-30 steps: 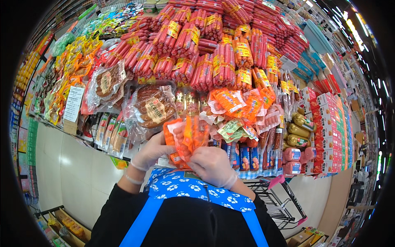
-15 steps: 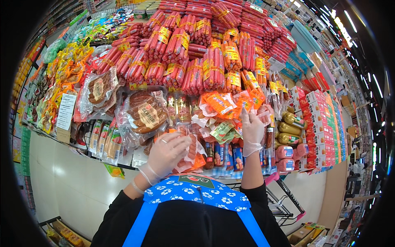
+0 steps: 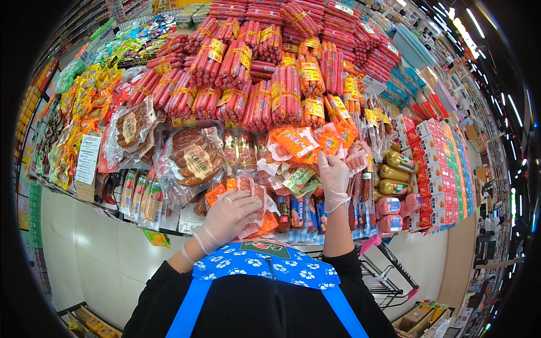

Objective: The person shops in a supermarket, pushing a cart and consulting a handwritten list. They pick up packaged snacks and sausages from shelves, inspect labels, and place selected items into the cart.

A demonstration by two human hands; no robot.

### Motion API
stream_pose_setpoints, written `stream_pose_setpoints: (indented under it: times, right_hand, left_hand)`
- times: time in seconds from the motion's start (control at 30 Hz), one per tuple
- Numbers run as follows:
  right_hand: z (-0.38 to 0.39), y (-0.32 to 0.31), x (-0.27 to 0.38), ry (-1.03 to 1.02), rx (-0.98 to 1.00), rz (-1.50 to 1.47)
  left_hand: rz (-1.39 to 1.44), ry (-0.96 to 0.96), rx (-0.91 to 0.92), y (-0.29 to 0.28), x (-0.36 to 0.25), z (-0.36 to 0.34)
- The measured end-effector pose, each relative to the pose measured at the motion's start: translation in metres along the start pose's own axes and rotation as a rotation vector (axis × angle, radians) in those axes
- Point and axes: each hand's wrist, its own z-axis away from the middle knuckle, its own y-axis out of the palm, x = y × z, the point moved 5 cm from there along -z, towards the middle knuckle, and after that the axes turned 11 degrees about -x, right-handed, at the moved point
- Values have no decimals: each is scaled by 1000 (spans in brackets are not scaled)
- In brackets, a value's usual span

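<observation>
My gloved left hand (image 3: 231,217) has its fingers curled over a clear packet of small pink sausages (image 3: 245,188) with orange packaging beside it, low at the front of the display. My gloved right hand (image 3: 333,177) reaches into a heap of orange packets (image 3: 294,139), fingers drawn together at their lower edge; what exactly they pinch is hidden. A green packet (image 3: 298,180) lies left of the right hand. Vacuum-packed brown meats (image 3: 191,160) sit left of the heap, gold-wrapped sausage chubs (image 3: 394,174) to the right.
Bundles of red sausages (image 3: 234,70) are piled high behind. Yellow snack bags (image 3: 84,107) fill the left, stacked red boxes (image 3: 428,180) the right. A paper sign (image 3: 87,160) stands at the front left. A black cart (image 3: 383,270) with a pink handle is beside me, lower right.
The orange packets that both hands held up a second ago are now low at the left hand. My right hand has left them and moved right and upward to the heap.
</observation>
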Motion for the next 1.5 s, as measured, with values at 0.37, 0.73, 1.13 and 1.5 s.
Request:
stream_pose_setpoints:
  times: [0.37,0.73,1.13,1.5]
  right_hand:
    - [65,-14,51,380,134,-1031]
    - [116,-17,73,-240,548,-761]
    - [122,-3,75,504,592,-1009]
    - [124,3,65,603,635,-1101]
  left_hand:
    - [1713,-1005,0,30,13,-43]
    - [1846,-1008,-378,7,45,-31]
    - [1530,-1071,-417,7,52,-28]
    - [1440,-1193,-508,11,56,-21]
